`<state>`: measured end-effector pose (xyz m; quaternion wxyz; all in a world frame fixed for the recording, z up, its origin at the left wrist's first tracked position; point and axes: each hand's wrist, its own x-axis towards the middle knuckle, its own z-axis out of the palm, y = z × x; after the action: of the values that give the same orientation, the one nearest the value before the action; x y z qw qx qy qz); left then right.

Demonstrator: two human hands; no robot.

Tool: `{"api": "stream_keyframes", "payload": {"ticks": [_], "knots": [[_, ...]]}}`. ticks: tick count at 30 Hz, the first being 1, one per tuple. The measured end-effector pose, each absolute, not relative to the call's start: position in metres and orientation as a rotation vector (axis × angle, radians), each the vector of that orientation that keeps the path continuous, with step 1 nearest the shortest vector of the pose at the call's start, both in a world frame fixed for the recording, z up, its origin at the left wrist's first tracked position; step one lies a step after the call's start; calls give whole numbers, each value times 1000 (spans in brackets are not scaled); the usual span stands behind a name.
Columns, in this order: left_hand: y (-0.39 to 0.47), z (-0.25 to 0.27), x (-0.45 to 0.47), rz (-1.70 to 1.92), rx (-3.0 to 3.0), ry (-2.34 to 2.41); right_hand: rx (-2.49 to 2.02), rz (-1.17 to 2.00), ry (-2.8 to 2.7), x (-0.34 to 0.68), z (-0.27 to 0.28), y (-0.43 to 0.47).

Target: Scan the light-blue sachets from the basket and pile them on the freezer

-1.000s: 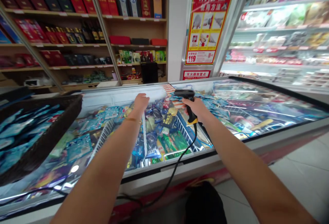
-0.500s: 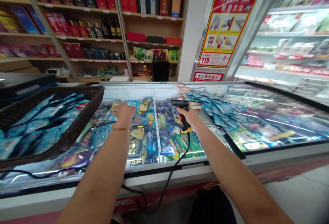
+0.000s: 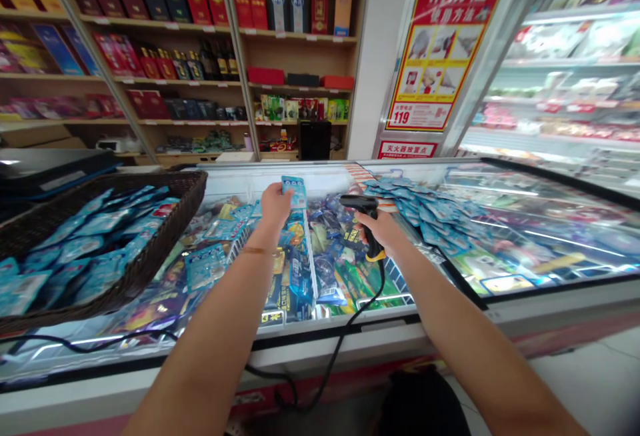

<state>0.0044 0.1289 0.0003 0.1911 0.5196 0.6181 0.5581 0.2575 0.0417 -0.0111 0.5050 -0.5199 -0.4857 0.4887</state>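
Note:
My left hand (image 3: 276,204) is closed on a small light-blue packet (image 3: 296,191), held upright above the open part of the chest freezer (image 3: 230,175). Wrapped around the grip of a black and yellow barcode scanner (image 3: 361,203) is my right hand (image 3: 376,228). The scanner's head points left toward the packet, apart from it, and its cable (image 3: 345,319) hangs down over the freezer's front edge. Below both hands lie colourful frozen packs (image 3: 327,276), split by a white wire divider (image 3: 311,256). To the right, many similar blue packets (image 3: 425,206) are heaped on the glass lid.
A dark wicker basket (image 3: 193,196) of blue packets stands on the freezer at left. Behind are wooden shelves (image 3: 300,36) with boxes and bottles. A red poster (image 3: 447,43) hangs on the pillar, beside a lit refrigerated display (image 3: 570,89) at right.
My left hand has come up out of the freezer and moved right, now with a blue packet in it. My right hand has shifted slightly right with the scanner.

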Motion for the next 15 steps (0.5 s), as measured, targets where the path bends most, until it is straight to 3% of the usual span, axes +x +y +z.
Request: {"api": "stream_keyframes", "payload": {"ticks": [7, 15], "knots": [[143, -14, 88, 1649, 949, 1338, -1233, 1118, -1174, 258, -7, 40], [146, -27, 98, 1710, 842, 1179, -1284, 990, -1332, 256, -2, 33]]}}
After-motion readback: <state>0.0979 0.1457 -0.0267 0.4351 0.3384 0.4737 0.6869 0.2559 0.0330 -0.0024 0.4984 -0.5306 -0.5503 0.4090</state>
